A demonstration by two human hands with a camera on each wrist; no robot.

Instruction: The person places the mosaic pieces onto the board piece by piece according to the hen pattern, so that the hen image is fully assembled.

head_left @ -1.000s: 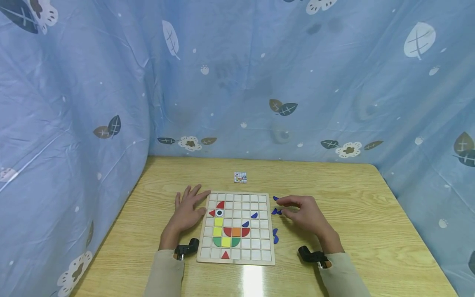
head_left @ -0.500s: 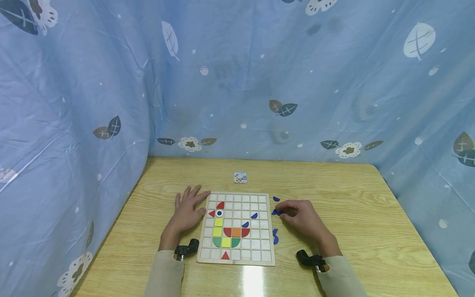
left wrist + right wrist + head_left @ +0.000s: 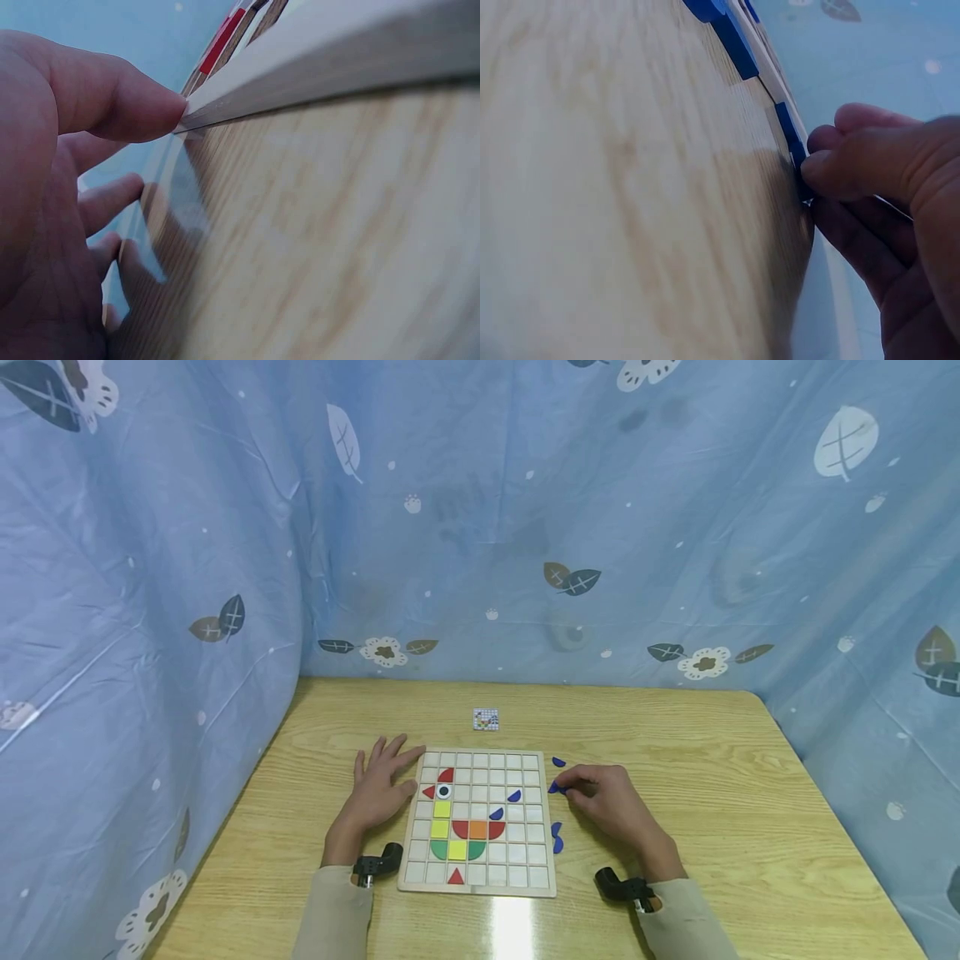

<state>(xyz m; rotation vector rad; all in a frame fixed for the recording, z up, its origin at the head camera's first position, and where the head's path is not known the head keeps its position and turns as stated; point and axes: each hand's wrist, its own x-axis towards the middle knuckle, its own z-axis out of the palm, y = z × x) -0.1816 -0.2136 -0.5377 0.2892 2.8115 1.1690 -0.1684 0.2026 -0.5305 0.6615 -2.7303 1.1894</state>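
Observation:
A wooden grid board [image 3: 550,835] bears a bird-like figure of red, yellow, orange and green pieces, with two blue half-round pieces [image 3: 513,796] on its right half. My left hand [image 3: 375,793] lies at the board's left side, fingers spread; in the left wrist view its thumb [image 3: 142,101] touches the board's edge. Just off the board's right edge, my right hand [image 3: 611,797] pinches a blue piece [image 3: 799,172] between thumb and fingers, low at the tabletop. Another blue piece [image 3: 786,124] lies against it.
A small picture card [image 3: 486,719] showing a coloured grid lies behind the board. One blue half-round piece [image 3: 558,762] sits beyond the right hand, and two more blue pieces [image 3: 557,843] lie nearer the front. A blue patterned curtain [image 3: 480,527] encloses the table [image 3: 712,777].
My right hand has come slightly down and left, away from the far blue piece, and its thumb and fingers have closed on one of the middle blue pieces. The left hand stays put.

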